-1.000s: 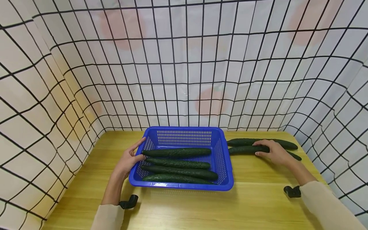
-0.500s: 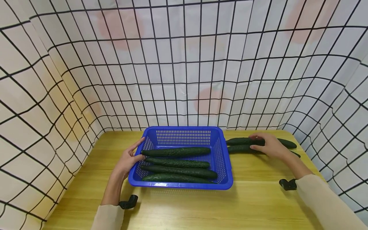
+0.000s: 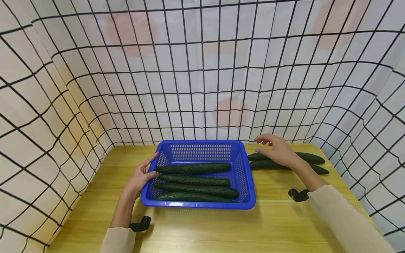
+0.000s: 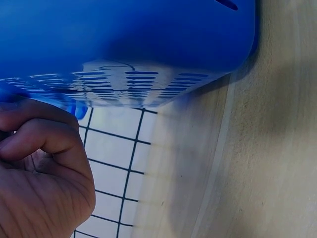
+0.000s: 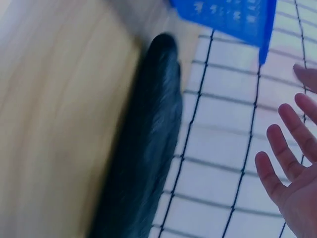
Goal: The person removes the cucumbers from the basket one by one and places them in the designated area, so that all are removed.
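A blue plastic basket stands on the table, with several dark green cucumbers lying lengthwise inside. My left hand grips its left rim; curled fingers show beside the basket wall in the left wrist view. Over the table right of the basket, my right hand is raised above two more cucumbers, one behind and one in front. That hand partly covers them in the head view. Its fingers are spread and hold nothing in the right wrist view, apart from the cucumber.
The wooden table runs in front of the basket and to both sides. White sheeting with a black grid rises behind it and on the left and right. A black wrist camera sits at the left sleeve, another at the right.
My right hand has let go of the front cucumber, risen and moved left toward the basket. The left hand stays on the rim, and the basket has hardly moved.
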### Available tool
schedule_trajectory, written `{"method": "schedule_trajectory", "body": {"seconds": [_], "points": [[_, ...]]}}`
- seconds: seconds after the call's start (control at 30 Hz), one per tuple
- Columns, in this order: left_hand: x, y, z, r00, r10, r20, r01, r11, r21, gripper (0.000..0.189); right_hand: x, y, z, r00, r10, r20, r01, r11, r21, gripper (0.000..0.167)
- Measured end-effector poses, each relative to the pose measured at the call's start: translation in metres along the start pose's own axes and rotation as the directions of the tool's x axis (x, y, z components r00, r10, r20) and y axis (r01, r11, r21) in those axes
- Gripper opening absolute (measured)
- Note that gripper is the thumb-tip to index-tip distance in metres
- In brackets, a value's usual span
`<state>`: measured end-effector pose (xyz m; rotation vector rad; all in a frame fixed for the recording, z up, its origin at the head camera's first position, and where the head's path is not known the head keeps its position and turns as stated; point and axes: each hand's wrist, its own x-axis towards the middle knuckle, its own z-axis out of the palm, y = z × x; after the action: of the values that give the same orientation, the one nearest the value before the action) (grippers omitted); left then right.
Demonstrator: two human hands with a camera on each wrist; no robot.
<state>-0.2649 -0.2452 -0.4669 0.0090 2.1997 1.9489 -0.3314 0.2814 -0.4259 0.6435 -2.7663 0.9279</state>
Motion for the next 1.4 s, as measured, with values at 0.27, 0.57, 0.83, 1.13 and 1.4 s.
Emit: {"method": "schedule_trajectory", "body": {"seconds": [0.27, 0.57, 0.83, 1.13, 1.4], "points": [[-0.001, 0.000, 0.000, 1.000, 0.008, -0.022, -0.008, 1.000, 0.020, 0.083, 0.017, -0.041, 0.009, 0.999, -0.034, 0.034, 0.032, 0.998, 0.056, 0.053], [-0.003, 0.000, 0.001, 1.000, 0.014, -0.024, -0.013, 0.999, 0.041, 0.082, 0.036, -0.077, 0.023, 0.990, -0.109, 0.088, 0.100, 0.990, 0.104, 0.050], [-0.001, -0.001, 0.001, 1.000, 0.019, -0.005, -0.019, 1.000, -0.009, 0.086, 0.048, -0.111, 0.036, 0.972, -0.195, 0.133, 0.179, 0.977, 0.119, 0.051], [-0.002, 0.000, 0.001, 1.000, 0.018, -0.016, -0.018, 1.000, 0.013, 0.085, 0.064, -0.136, 0.057, 0.952, -0.226, 0.205, 0.199, 0.969, 0.147, 0.052], [-0.003, 0.002, 0.001, 1.000, 0.007, -0.012, -0.007, 1.000, -0.001, 0.086, 0.073, -0.142, 0.082, 0.917, -0.244, 0.314, 0.211, 0.968, 0.137, 0.058]]}}
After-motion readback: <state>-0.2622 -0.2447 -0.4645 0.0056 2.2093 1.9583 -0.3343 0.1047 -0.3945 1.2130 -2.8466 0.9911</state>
